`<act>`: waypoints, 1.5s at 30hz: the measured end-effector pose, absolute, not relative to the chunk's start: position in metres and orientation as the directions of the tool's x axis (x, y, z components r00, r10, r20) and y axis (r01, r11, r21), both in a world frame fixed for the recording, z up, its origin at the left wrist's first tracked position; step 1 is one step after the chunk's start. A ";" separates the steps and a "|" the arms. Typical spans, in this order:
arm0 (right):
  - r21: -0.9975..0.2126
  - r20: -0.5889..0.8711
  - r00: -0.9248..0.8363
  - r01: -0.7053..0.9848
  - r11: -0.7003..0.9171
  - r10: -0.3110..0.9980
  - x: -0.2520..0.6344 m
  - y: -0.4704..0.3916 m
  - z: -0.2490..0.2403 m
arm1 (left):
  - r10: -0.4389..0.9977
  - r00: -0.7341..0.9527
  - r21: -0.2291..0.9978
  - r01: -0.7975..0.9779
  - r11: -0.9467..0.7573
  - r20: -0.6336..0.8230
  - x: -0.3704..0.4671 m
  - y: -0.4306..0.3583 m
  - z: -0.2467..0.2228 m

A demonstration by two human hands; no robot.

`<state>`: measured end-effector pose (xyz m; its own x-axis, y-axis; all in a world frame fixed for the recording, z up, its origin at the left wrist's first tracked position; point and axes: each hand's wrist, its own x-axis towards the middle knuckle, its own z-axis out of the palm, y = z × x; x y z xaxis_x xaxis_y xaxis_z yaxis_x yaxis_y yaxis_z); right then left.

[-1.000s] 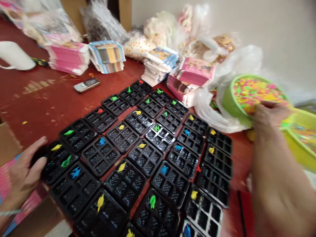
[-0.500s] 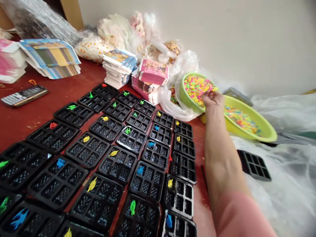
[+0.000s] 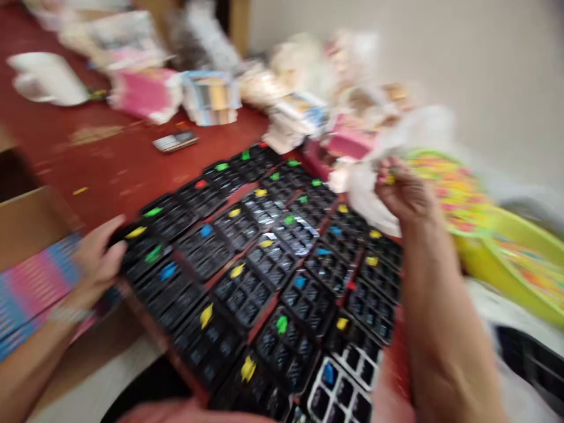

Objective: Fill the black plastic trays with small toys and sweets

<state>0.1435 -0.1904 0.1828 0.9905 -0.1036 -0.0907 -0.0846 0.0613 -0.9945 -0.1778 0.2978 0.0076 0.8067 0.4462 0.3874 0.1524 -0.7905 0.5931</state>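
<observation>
Left hand: your left hand stands with thumb and fingers parted at the edge of the leftmost tray; blur makes it hard to tell whether it grips.
Right hand: your right hand has its fingers curled together around a small yellow piece, just beside the green bowl.
Black trays: rows of black trays cover the near part of the red table, many showing one coloured piece.
Yellow bowl: the yellow bowl, right of the green one, holds more colourful pieces.
Phone: the phone lies beyond the rows.
</observation>
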 end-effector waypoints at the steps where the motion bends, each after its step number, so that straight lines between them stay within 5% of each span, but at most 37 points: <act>1: -0.996 -0.075 0.997 -0.075 0.038 0.003 0.131 -0.164 0.177 | 0.436 0.784 0.586 0.116 -0.802 0.442 -0.186 0.302 0.005; 7: -0.991 -0.134 0.867 -0.103 -0.090 0.480 0.026 0.000 0.130 | 0.411 0.814 0.534 0.151 -0.832 0.411 -0.185 0.333 -0.019; 11: -0.931 0.001 0.691 0.264 -0.251 0.723 -0.042 0.088 0.095 | 0.382 0.819 0.553 0.098 -0.828 0.427 -0.184 0.328 -0.017; 17: -0.687 0.101 0.473 0.669 -0.283 0.875 -0.074 0.153 0.060 | 0.360 0.809 0.591 0.019 -0.807 0.465 -0.184 0.331 -0.021; 23: -0.546 0.059 0.387 0.784 -0.295 0.920 -0.087 0.184 0.050 | 0.392 0.790 0.641 -0.002 -0.768 0.471 -0.184 0.331 -0.026; 26: -0.622 0.026 0.409 0.721 -0.306 0.912 -0.091 0.192 0.048 | 0.401 0.768 0.654 -0.030 -0.756 0.499 -0.184 0.330 -0.026; 28: -0.783 0.022 0.498 0.548 -0.295 0.867 -0.086 0.188 0.051 | 0.404 0.751 0.657 -0.051 -0.752 0.522 -0.184 0.330 -0.026; 31: -0.978 -0.133 0.671 0.033 -0.208 0.730 -0.064 0.168 0.061 | 0.394 0.731 0.644 -0.081 -0.761 0.557 -0.183 0.330 -0.027; 33: -0.959 -0.266 0.719 -0.264 -0.101 0.643 -0.045 0.151 0.070 | 0.381 0.718 0.626 -0.097 -0.774 0.582 -0.183 0.330 -0.029; 35: -0.928 -0.316 0.752 -0.372 -0.023 0.578 -0.028 0.140 0.075 | 0.369 0.703 0.606 -0.110 -0.788 0.608 -0.182 0.330 -0.030; 45: -0.989 -0.122 0.809 -0.048 -0.143 0.574 -0.015 0.166 0.051 | 0.351 0.698 0.574 -0.105 -0.812 0.625 -0.182 0.328 -0.030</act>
